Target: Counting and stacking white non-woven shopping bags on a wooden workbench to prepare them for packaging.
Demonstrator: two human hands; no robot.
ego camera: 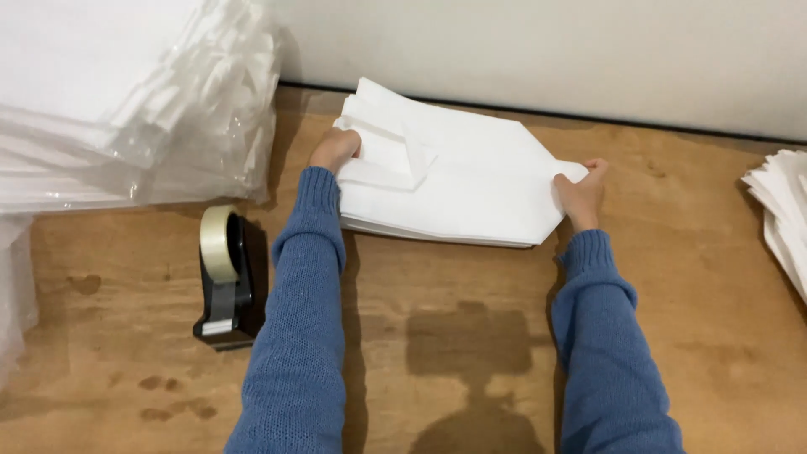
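Observation:
A stack of white folded paper sheets point(458, 181) lies on the wooden table point(437, 336) near the back wall. My left hand point(334, 150) grips the stack's left edge, where folded flaps overlap. On the right, my right hand point(580, 195) pinches the pointed corner of the stack. Both arms wear blue knitted sleeves.
A black tape dispenser point(225, 282) with a pale tape roll stands left of my left arm. Clear plastic bags of white sheets point(134, 101) fill the back left. Another pile of white paper point(786, 219) sits at the right edge. A pale wall runs behind.

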